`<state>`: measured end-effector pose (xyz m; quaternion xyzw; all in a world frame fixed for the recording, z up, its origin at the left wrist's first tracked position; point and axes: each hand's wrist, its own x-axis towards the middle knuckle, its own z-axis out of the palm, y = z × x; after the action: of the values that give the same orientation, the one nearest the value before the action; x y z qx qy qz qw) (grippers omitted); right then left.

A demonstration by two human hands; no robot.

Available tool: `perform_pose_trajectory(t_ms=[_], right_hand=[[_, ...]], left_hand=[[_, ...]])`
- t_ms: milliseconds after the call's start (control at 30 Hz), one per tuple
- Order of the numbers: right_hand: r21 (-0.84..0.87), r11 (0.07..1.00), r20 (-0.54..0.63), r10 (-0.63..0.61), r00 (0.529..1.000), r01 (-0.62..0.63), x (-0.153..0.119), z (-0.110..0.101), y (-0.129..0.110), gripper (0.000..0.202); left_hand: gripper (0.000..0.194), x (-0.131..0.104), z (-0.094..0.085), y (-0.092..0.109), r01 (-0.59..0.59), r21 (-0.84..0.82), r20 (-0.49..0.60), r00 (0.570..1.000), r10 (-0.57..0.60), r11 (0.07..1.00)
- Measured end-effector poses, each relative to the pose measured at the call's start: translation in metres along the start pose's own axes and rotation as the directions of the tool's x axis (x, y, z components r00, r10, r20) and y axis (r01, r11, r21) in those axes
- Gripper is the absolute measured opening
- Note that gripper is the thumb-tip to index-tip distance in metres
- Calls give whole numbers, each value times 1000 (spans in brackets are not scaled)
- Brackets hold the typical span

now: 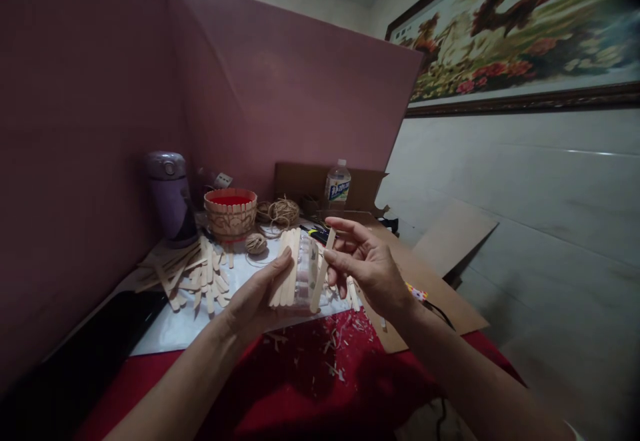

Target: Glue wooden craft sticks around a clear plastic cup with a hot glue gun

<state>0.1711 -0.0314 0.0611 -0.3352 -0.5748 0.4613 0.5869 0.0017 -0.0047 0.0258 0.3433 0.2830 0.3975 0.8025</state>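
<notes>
The clear container (pixel 303 274) sits in your left hand (pixel 260 291), thumb resting on the wooden sticks (pixel 286 286) that line the side nearest it; the face towards your right hand (pixel 369 264) shows bare, so the covering looks only partly done. Your right thumb and finger pinch a single stick (pixel 320 284) beside that face. Past your left hand lie loose sticks (pixel 208 281) and a stick-clad bowl (pixel 231 220)
</notes>
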Motion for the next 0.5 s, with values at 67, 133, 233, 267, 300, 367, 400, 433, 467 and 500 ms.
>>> perform_pose_trajectory(t_ms=[67, 133, 233, 267, 300, 367, 400, 433, 467, 500], right_hand=[[9, 1000, -13, -1, 1000, 1, 1, 3, 2, 49], [8, 1000, -24, 6, 1000, -6, 3, 5, 5, 48], [4, 1000, -35, 5, 999, -5, 6, 6, 10, 42], [10, 1000, -43, 4, 999, -4, 7, 6, 12, 41], [16, 1000, -52, 5, 999, -4, 8, 6, 14, 40], [23, 1000, -65, 9, 998, -8, 10, 5, 16, 41], [22, 1000, -71, 10, 997, -8, 11, 5, 17, 41], [19, 1000, -74, 9, 997, -8, 11, 5, 18, 42], [15, 1000, -75, 8, 997, -7, 12, 5, 18, 42], [12, 1000, -76, 7, 997, -6, 12, 5, 18, 42]], left_hand=[[33, 0, -1, -1, 1, -1, 23, 1000, -1, 1000], [31, 1, -2, -1, 6, -1, 38, 999, -6, 1000], [32, 2, -5, -2, 14, 8, 29, 999, -14, 1000], [33, 3, -5, -2, 11, 10, 25, 1000, -11, 1000], [33, 3, -6, -2, 5, 13, 26, 1000, -5, 1000], [34, 4, -6, -3, -6, 18, 27, 1000, 5, 1000], [34, 4, -6, -3, -8, 23, 23, 1000, 7, 1000], [35, 4, -6, -3, -8, 30, 17, 1000, 7, 1000], [36, 3, -6, -3, -5, 37, 13, 1000, 5, 999], [37, 3, -5, -3, 0, 42, 8, 1000, 0, 999]])
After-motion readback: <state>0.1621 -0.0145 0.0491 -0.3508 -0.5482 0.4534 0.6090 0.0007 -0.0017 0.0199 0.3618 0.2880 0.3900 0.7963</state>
